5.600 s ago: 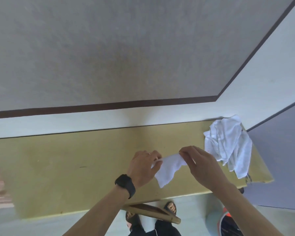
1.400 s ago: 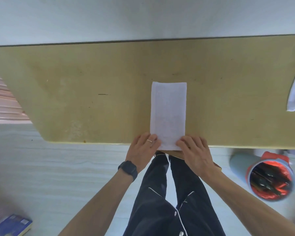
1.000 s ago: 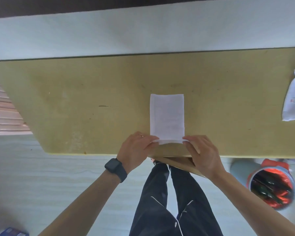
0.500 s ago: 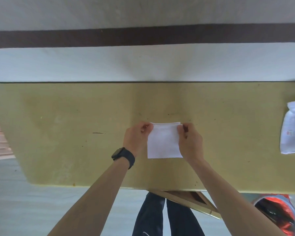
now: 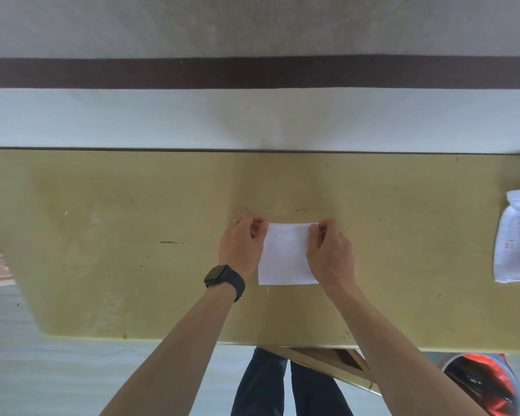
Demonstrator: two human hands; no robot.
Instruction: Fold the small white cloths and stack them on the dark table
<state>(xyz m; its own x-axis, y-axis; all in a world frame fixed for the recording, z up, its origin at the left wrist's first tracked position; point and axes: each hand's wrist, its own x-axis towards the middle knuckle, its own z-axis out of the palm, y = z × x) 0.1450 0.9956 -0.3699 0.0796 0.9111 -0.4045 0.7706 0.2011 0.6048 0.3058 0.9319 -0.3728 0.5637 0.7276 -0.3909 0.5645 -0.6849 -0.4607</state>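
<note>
A folded white cloth [image 5: 285, 259] lies flat on the table [image 5: 102, 235], the left hand [image 5: 240, 250] and right hand [image 5: 330, 256] pinching its far corners, while a heap of unfolded cloths [image 5: 517, 241] lies well to that cloth's right.

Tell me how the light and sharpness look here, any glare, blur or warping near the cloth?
Head view: soft, even light, no hard shadows under the left hand or right hand; head view: the folded cloth is bright, its weave faintly visible; head view: the cloth pile at the right edge looks smeared and cropped.
</note>
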